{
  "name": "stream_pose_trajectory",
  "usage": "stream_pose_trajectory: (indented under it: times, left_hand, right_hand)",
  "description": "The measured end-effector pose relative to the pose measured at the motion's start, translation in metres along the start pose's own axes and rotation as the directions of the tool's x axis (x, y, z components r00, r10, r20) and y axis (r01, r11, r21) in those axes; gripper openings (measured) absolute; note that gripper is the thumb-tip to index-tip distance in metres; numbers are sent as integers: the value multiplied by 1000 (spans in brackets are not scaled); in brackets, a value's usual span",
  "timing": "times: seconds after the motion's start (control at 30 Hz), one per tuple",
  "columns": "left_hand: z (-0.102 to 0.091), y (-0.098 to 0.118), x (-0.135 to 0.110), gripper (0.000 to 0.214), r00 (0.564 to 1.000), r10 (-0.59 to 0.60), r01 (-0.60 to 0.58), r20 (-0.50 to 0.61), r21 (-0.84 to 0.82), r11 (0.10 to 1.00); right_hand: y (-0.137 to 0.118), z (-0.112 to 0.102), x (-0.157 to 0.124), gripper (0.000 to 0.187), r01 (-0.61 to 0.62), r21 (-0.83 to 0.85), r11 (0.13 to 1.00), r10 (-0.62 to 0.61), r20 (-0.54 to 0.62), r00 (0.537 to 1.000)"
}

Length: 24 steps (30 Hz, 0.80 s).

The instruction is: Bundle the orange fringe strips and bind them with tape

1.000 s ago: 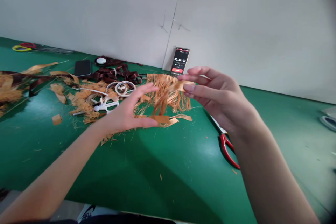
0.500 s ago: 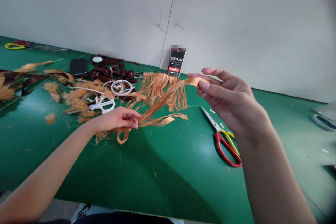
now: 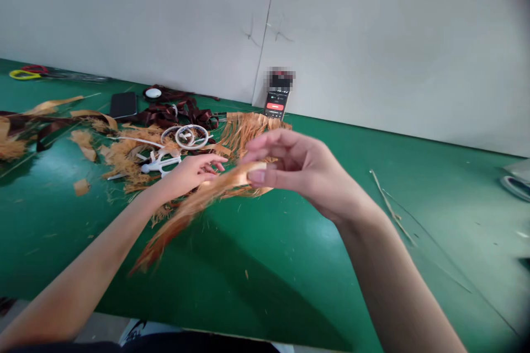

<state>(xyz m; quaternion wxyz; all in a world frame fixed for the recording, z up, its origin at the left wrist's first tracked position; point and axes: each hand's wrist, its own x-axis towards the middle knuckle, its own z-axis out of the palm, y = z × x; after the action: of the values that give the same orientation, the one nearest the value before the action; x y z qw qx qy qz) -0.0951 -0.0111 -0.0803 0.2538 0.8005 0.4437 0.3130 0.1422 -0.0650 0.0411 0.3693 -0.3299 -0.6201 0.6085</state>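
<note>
In the head view my right hand (image 3: 306, 174) pinches the smooth end of a frayed tan ribbon (image 3: 182, 218) between thumb and fingers. Its loose threads trail down to the left over the green table. My left hand (image 3: 196, 174) is just behind the ribbon with its fingers apart, gripping nothing visible. Beneath the hands, more frayed ribbon lies on the table, partly hidden. Beyond my right hand spreads a row of tan fringe (image 3: 240, 127).
White scissors (image 3: 165, 164), clear tape rings (image 3: 192, 137) and dark brown ribbon (image 3: 182, 113) lie left of centre. A phone (image 3: 276, 100) leans on the grey wall. Further left are a black flat object (image 3: 123, 105) and yellow-and-red-handled scissors (image 3: 28, 73). Thin dry strands (image 3: 391, 204) lie at right.
My right hand has moved left and down with the ribbon, which has come free of my left hand and swings toward me. The red-and-yellow scissors are now hidden behind my right arm.
</note>
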Motion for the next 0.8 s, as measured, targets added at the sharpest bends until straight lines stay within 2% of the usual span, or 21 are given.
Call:
stream_pose_trajectory:
  times: [0.07,0.13,0.23,0.33,0.47,0.57,0.6,0.63,0.67,0.73,0.77,0.8]
  left_hand:
    - [-8,-2,-2,36,994,-80,81,76,-3,997]
    - [-13,-3,-3,39,982,-162,162,93,14,987]
    - [-15,2,-4,37,980,-189,187,59,41,982]
    - [-12,17,-4,33,990,-132,127,56,82,988]
    - [-8,41,-1,30,999,-38,37,11,90,995]
    - [-5,48,3,32,999,-24,26,23,-57,998]
    - [-3,48,5,34,999,-28,33,39,-119,992]
    - [-1,48,7,35,998,-33,42,55,-175,984]
    - [1,48,8,38,997,-39,53,66,-219,974]
    - [6,50,11,43,996,-55,71,68,-271,960]
    - [8,51,13,46,996,-62,78,62,-288,954]
    - [10,53,14,50,996,-69,83,56,-305,949]
  right_hand:
    - [30,-20,-3,32,-141,-86,986,134,-85,987]
    - [61,-40,-8,33,-298,-145,943,274,-166,947]
    - [98,-61,-17,28,-407,-263,875,319,-321,892]
    - [117,-73,-26,22,-422,-465,778,239,-403,884]
    - [115,-76,-32,29,-469,-653,594,171,-468,867]
    - [101,-65,-30,40,-454,-775,440,-77,-536,841]
    - [95,-59,-27,42,-416,-794,444,-180,-533,827]
    - [89,-51,-23,42,-360,-790,496,-240,-523,818]
    - [84,-43,-18,39,-293,-748,595,-232,-509,829]
    - [76,-25,-5,38,-175,-497,850,-69,-434,898]
    - [73,-17,2,40,-154,-360,920,10,-372,928]
    - [71,-9,8,40,-158,-270,950,61,-335,940]
